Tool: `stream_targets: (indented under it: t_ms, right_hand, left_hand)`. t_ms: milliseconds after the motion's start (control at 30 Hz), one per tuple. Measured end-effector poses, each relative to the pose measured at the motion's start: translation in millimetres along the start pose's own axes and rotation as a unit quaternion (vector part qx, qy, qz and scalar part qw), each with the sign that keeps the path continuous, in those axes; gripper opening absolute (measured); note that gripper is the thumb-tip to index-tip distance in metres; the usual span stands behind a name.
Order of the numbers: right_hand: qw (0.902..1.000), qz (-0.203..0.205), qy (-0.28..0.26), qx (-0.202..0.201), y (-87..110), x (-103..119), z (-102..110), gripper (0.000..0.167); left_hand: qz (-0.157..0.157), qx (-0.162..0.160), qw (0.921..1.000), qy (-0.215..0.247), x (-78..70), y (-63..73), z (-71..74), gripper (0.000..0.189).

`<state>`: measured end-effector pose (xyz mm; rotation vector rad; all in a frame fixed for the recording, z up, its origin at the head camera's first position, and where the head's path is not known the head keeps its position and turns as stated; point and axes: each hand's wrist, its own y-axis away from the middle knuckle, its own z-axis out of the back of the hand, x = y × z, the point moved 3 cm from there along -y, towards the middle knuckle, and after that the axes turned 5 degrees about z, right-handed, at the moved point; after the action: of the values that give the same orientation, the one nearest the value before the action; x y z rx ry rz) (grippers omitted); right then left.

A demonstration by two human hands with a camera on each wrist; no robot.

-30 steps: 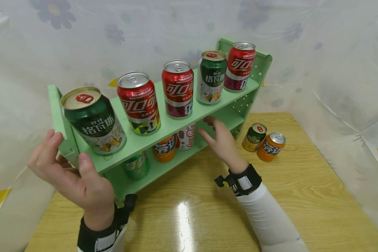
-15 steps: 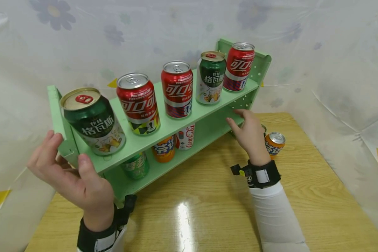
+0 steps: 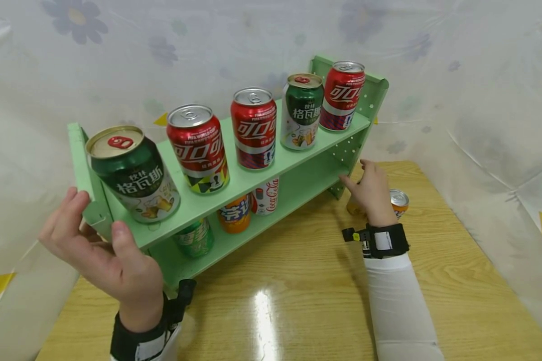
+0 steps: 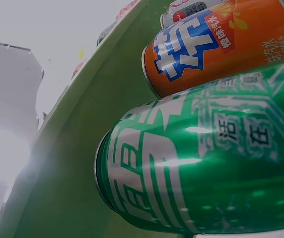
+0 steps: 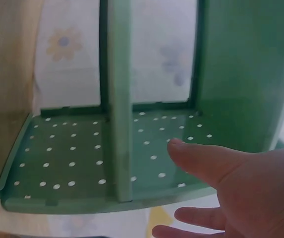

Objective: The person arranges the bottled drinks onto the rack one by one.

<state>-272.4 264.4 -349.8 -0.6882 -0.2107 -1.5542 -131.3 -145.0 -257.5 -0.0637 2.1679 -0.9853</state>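
Observation:
A green two-tier rack (image 3: pixel 307 186) stands slanted on the table. At its left end my left hand (image 3: pixel 113 260) grips the corner, thumb at the front and fingers around the outer side of the end panel. My right hand (image 3: pixel 372 193) is at the right end panel, fingers extended. In the right wrist view, the thumb (image 5: pixel 196 157) overlaps the perforated panel (image 5: pixel 72 163) while the other fingers pass outside it. The upper tier bears red Coca-Cola cans (image 3: pixel 254 128) and green kvass cans (image 3: pixel 137 178). Below stand a green Sprite can (image 4: pixel 181 168), an orange Fanta can (image 4: pixel 216 47) and a white Coca-Cola can (image 3: pixel 266 196).
Right of the rack, on the wooden table (image 3: pixel 262 281), are another orange Fanta can (image 3: pixel 399 201) and a gold-and-green can (image 3: pixel 354 206), both partly hidden by the right hand. A pale flowered plastic sheet (image 3: pixel 230 45) hangs behind the rack.
My right hand has moved right, from in front of the lower tier's middle to the rack's right end panel. My left hand stays at the left corner; the cans keep their places.

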Motion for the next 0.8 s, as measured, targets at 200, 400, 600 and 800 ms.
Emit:
stream_targets:
  t_ms: [200, 400, 600, 800]
  right_hand:
    - [0.9993, -0.015, 0.029, 0.017, -0.9, -8.1, -3.7, 0.081]
    - [0.9976, -0.022, 0.06, 0.027, -1.2, -15.6, -5.7, 0.082]
    - [0.9965, -0.023, 0.075, 0.029, -0.5, -23.1, -7.2, 0.08]
    - [0.9959, -0.023, 0.083, 0.028, -1.7, -29.5, -10.9, 0.081]
  left_hand:
    - [0.0, 0.0, 1.0, 0.002, 0.1, -0.2, 0.1, 0.035]
    - [0.001, 0.004, 1.0, 0.005, 0.8, 0.1, 0.5, 0.036]
    - [0.001, 0.009, 1.0, 0.003, 0.9, 0.6, 1.7, 0.037]
    - [0.002, 0.009, 0.9999, 0.005, 1.3, 0.6, 2.0, 0.037]
